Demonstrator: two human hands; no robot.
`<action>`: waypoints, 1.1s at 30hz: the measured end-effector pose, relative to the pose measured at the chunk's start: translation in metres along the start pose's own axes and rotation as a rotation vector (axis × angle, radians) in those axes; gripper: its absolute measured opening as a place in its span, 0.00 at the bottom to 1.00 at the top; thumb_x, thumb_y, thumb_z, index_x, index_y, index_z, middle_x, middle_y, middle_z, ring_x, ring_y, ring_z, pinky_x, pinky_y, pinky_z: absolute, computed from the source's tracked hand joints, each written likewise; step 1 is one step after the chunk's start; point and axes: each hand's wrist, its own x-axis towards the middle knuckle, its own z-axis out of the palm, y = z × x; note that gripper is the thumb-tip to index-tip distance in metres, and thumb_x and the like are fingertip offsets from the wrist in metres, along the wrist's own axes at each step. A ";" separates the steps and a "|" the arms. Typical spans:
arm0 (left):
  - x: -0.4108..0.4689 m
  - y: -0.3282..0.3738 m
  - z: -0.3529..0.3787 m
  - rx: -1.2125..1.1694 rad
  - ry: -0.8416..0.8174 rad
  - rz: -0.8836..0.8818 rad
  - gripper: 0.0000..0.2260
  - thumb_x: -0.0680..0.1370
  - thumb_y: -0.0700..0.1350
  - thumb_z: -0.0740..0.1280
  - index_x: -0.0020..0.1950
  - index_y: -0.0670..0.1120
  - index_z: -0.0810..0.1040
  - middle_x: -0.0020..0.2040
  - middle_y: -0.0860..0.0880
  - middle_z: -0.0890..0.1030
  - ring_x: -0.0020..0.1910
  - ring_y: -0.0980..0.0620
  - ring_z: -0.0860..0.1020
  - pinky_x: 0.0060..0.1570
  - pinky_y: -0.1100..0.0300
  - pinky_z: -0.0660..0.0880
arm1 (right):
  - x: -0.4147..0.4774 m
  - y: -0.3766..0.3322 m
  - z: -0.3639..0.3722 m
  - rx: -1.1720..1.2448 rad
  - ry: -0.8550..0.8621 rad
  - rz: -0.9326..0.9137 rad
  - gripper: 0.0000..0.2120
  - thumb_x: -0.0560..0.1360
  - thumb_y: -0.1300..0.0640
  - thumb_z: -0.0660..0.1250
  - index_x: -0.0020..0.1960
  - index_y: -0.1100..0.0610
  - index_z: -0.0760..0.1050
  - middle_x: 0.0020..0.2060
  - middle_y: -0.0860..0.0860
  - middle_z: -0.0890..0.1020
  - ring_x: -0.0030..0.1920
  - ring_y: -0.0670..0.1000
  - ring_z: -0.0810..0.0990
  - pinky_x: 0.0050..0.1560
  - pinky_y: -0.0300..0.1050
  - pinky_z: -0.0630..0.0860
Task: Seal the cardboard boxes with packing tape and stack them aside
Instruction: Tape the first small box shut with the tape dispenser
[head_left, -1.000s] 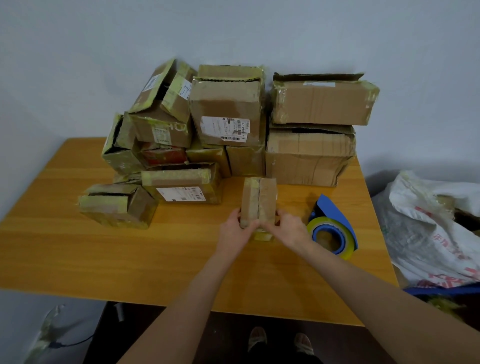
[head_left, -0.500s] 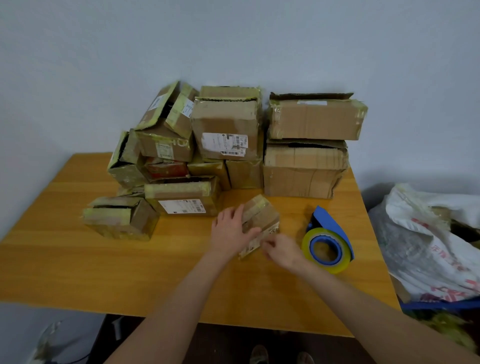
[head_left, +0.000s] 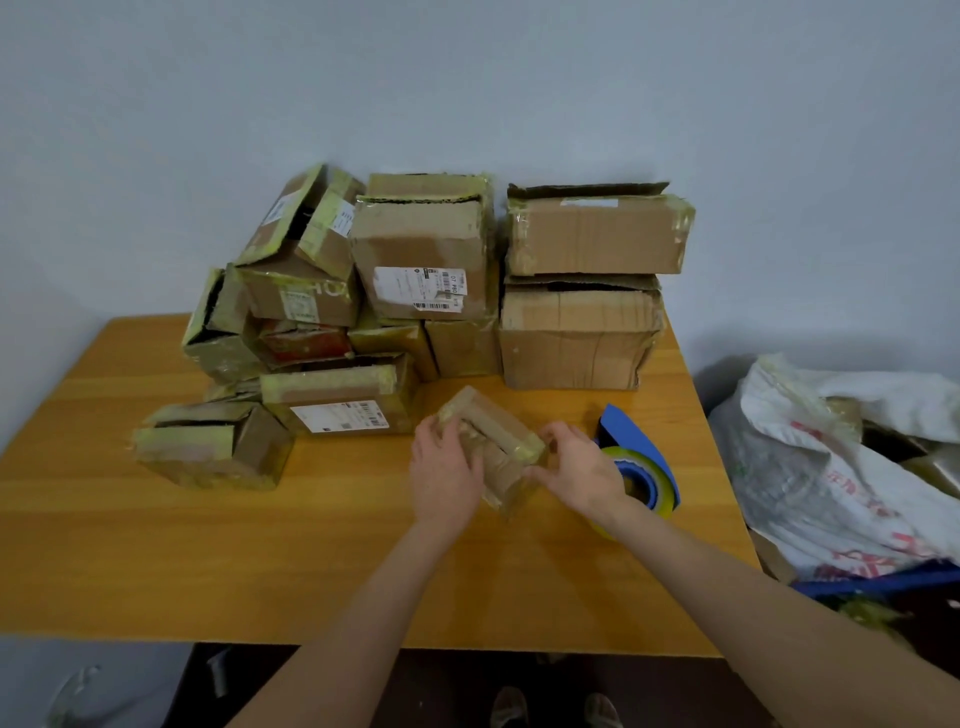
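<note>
A small cardboard box (head_left: 497, 447) with yellowish tape on its edges lies tilted on the wooden table (head_left: 156, 561), near the middle. My left hand (head_left: 445, 475) grips its left side with the fingers curled over the top. My right hand (head_left: 582, 473) holds its right end, fingers curled round the corner. Just right of my right hand stands a blue tape dispenser (head_left: 636, 441) with a roll of yellowish packing tape (head_left: 647, 486), partly hidden by my wrist.
Several taped cardboard boxes are piled along the table's far side against the wall (head_left: 426, 260), with one low box (head_left: 208, 449) apart at the front left. A white plastic sack (head_left: 841, 467) with more boxes sits off the table's right edge.
The small box was standing upright between both hands; it has been tipped and turned, and now lies at an angle. My right hand has moved up onto its right end.
</note>
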 end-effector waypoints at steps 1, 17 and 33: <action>-0.005 0.004 0.002 -0.046 -0.044 -0.044 0.25 0.79 0.50 0.64 0.73 0.45 0.64 0.74 0.40 0.57 0.72 0.41 0.61 0.69 0.51 0.63 | -0.002 -0.002 0.002 0.016 -0.008 0.005 0.24 0.73 0.42 0.70 0.65 0.50 0.69 0.58 0.49 0.75 0.58 0.53 0.77 0.53 0.52 0.77; 0.001 -0.005 0.004 0.190 -0.367 0.313 0.27 0.80 0.50 0.63 0.76 0.59 0.57 0.79 0.48 0.48 0.77 0.41 0.38 0.75 0.48 0.48 | 0.001 0.088 -0.038 -0.156 -0.102 0.481 0.22 0.76 0.44 0.68 0.61 0.58 0.69 0.55 0.56 0.74 0.48 0.56 0.78 0.40 0.48 0.74; 0.011 -0.016 -0.004 0.057 -0.420 0.403 0.27 0.79 0.41 0.65 0.75 0.59 0.63 0.79 0.54 0.52 0.77 0.50 0.40 0.74 0.55 0.50 | 0.016 0.046 -0.043 0.430 -0.185 0.388 0.23 0.69 0.48 0.77 0.54 0.59 0.70 0.45 0.52 0.76 0.42 0.50 0.75 0.35 0.41 0.70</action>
